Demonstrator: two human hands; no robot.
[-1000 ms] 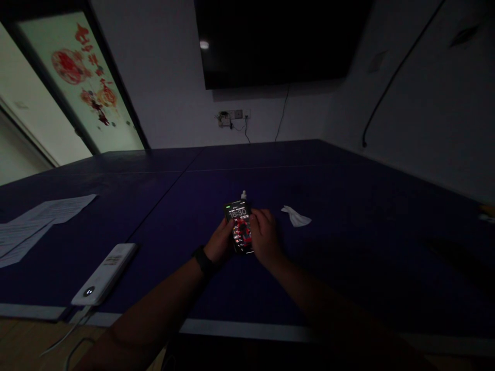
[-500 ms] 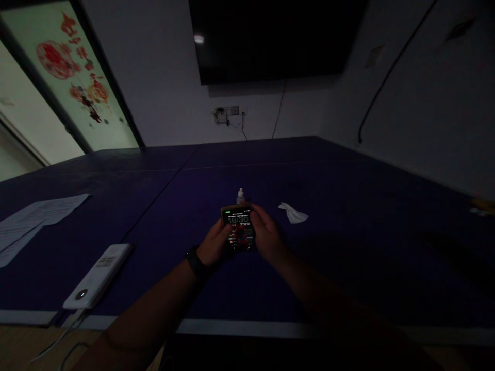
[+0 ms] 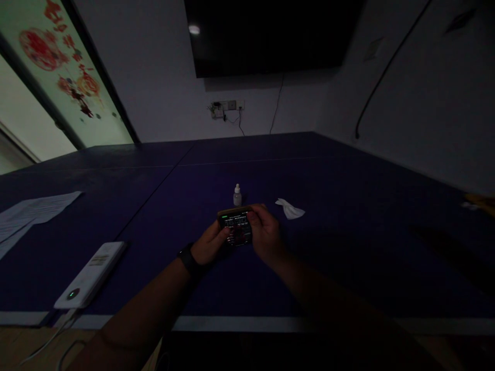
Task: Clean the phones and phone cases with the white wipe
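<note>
A smartphone (image 3: 240, 234) with a lit screen is held between both hands above the dark blue table (image 3: 185, 196). My left hand (image 3: 209, 243), with a black watch on its wrist, closes on the phone's left side, its thumb over the screen. On the right side my right hand (image 3: 266, 234) grips the phone, thumb near the top right of the screen. The fingers behind the phone are hidden. Just beyond the phone stands a small clear bottle (image 3: 237, 196) with a white cap, upright. A crumpled white tissue (image 3: 290, 209) lies to the right of the hands.
At the left lie a white power bank (image 3: 93, 273) with a cable and some printed sheets (image 3: 34, 211). A dark wall screen (image 3: 270, 36) hangs above wall sockets (image 3: 228, 107). Something yellow (image 3: 479, 202) sits at the far right edge. The room is dim.
The phone's top edge has tipped, so its screen looks shorter and dimmer. More of the bottle shows beyond it. The whole view has shifted slightly; both hands keep their grip.
</note>
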